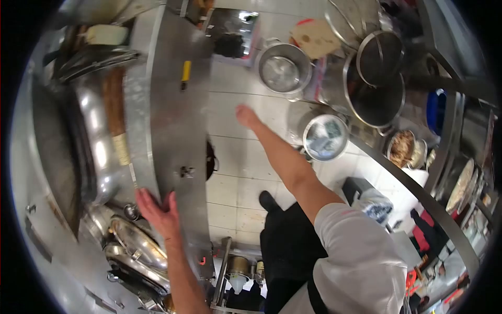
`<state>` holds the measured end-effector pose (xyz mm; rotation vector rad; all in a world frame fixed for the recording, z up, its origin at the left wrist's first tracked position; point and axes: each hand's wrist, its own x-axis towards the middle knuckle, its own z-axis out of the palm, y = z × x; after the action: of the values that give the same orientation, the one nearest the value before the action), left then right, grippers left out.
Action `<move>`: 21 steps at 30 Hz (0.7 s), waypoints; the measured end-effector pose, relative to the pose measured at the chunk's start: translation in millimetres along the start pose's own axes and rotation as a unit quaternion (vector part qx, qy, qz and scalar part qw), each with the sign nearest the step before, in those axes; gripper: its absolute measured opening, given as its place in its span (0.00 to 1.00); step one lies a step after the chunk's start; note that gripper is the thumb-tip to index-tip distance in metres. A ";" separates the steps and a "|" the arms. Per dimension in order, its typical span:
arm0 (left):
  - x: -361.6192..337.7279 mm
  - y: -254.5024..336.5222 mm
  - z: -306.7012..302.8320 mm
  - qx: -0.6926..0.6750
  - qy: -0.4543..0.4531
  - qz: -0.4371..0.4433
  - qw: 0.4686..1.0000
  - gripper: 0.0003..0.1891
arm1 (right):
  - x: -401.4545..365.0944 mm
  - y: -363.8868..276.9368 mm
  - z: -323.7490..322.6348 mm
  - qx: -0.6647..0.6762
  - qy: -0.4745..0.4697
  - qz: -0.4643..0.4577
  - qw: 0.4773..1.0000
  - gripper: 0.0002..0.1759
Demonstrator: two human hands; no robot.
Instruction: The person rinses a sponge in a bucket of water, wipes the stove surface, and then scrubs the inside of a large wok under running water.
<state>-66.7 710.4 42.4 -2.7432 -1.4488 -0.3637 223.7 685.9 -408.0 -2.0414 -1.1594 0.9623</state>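
My left hand is over the steel counter's edge, fingers stretched out and thumb apart. Its fingertips are right at the thin metal end of a long tool with a brown, wood-like part and a paler band. Beside the fingers lies a small round metal piece. My right hand hangs out over the tiled floor, slightly blurred, its fingers curled in and nothing visible in them. Closest to it are a metal pot and a container of greenish contents.
Metal lids and pans crowd the counter at lower left. On the right stand a large stockpot with a round strainer over it, and a bowl of brownish food. A curved steel rail runs along the right side.
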 end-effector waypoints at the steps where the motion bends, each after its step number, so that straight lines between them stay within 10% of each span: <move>1: 0.2 -3.1 -0.2 0.040 -0.008 0.030 0.999 0.43 | -68.2 -18.6 -22.9 0.117 -0.026 0.082 0.989 0.14; 6: -1.2 -4.5 6.9 0.030 -0.018 0.041 0.999 0.41 | -307.9 146.9 -15.0 -0.190 -0.299 0.020 0.935 0.11; 7: -3.4 -7.9 12.1 0.018 -0.014 0.048 0.999 0.41 | -355.2 211.8 -1.2 -0.030 -0.127 0.119 0.984 0.10; 9: -7.4 5.1 14.7 -0.068 -0.038 -0.031 0.996 0.40 | -366.9 208.1 -57.7 -0.060 0.170 0.392 0.902 0.13; 13: -4.5 12.6 17.5 0.057 -0.061 0.020 0.996 0.37 | -318.9 254.2 -106.9 0.004 0.238 0.232 0.943 0.16; 15: -8.4 4.9 20.6 0.111 -0.073 0.032 0.991 0.37 | -273.2 282.5 -89.2 -0.040 0.146 0.119 0.981 0.20; 17: -14.0 -0.8 25.7 -0.052 -0.065 -0.045 0.996 0.38 | -226.0 291.7 -84.4 -0.096 0.010 0.186 0.978 0.22; 21: -15.3 -11.7 25.0 0.067 -0.065 -0.048 0.994 0.39 | -215.4 313.6 -85.8 -0.115 -0.097 0.296 0.943 0.24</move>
<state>-79.6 707.7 13.8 -2.6418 -1.5761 -0.0872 359.4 344.3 -538.4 -2.6094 -0.7788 1.3877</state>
